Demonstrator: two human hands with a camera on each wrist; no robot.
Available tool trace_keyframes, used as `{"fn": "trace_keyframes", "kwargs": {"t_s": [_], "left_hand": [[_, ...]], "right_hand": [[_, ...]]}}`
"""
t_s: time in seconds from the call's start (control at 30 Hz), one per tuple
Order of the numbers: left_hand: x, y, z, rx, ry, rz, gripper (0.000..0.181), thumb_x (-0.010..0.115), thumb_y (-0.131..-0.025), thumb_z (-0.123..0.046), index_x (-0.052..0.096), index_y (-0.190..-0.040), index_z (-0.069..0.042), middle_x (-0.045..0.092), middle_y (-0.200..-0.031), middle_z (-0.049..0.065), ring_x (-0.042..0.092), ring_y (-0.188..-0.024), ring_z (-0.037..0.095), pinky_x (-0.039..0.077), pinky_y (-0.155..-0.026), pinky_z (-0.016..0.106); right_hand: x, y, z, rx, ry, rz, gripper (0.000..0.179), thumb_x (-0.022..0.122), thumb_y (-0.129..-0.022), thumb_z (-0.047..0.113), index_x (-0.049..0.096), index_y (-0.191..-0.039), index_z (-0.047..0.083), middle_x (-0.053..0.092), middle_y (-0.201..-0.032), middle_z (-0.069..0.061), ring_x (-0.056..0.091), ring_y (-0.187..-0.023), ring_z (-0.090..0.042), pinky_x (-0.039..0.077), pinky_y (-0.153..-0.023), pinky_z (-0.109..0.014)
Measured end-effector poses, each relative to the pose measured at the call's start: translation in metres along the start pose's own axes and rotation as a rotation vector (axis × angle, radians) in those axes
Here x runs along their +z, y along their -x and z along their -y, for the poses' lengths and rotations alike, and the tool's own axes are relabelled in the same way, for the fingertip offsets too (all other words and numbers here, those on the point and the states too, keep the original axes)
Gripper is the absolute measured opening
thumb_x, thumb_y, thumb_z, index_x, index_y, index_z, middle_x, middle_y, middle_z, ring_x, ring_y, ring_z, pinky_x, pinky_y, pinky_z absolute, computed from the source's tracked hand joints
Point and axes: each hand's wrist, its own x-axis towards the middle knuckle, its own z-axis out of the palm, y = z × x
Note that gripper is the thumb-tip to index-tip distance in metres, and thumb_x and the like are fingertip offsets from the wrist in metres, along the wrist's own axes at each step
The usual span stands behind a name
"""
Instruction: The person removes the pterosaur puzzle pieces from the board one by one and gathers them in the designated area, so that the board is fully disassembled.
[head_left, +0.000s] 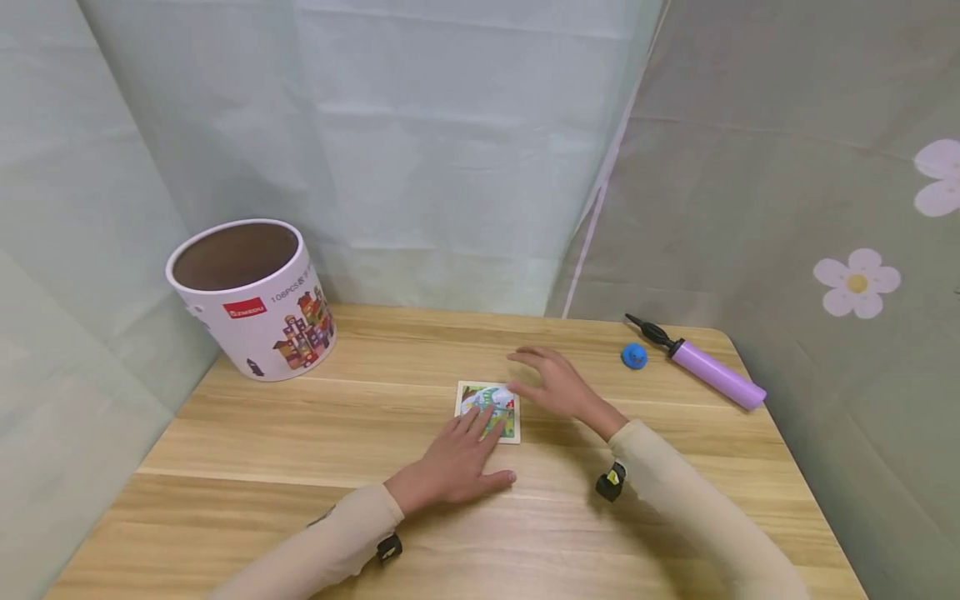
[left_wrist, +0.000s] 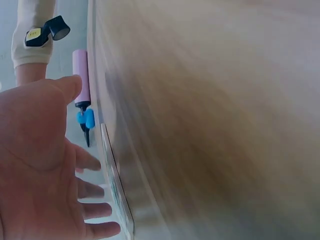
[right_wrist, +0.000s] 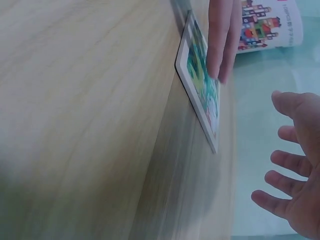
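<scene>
A small square picture board with a pale border and a colourful printed scene lies flat on the wooden table. My left hand reaches over its lower part, fingers extended and thumb spread to the side. In the right wrist view, fingertips of that hand come down at the board's printed face; whether they press on it I cannot tell. Just right of the board is my right hand, raised above the table with spread, slightly bent fingers and holding nothing. Part of the picture is hidden under the left fingers.
A large white bucket with printed building blocks stands at the back left. Toward the back right lie a small blue object and a purple hand pump with a black nozzle. Cloth curtains hang behind the table.
</scene>
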Motion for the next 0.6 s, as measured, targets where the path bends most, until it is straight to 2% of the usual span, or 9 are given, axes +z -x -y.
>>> {"fn": "trace_keyframes", "kwargs": {"t_s": [0.27,0.6], "left_hand": [[0.001,-0.014,-0.003,-0.035,-0.016,0.032,0.087,0.041,-0.101,-0.067,0.03,-0.161,-0.006,0.021,-0.167,0.022,0.024,-0.153,0.042,0.031,-0.118,0.06],[0.002,-0.017,-0.004,-0.048,-0.053,0.063,0.089,0.039,-0.099,-0.071,0.029,-0.161,-0.007,0.023,-0.167,0.019,0.023,-0.153,0.041,0.028,-0.12,0.058]], "right_hand": [[0.008,-0.012,0.003,-0.006,-0.049,0.051,0.047,0.069,-0.098,0.033,0.064,-0.138,0.008,0.058,-0.144,-0.019,0.049,-0.138,-0.036,0.039,-0.113,-0.056],[0.021,-0.027,0.0,-0.063,-0.072,0.097,0.038,0.071,-0.098,0.031,0.07,-0.129,0.009,0.067,-0.133,-0.01,0.059,-0.128,-0.03,0.047,-0.108,-0.052]]}}
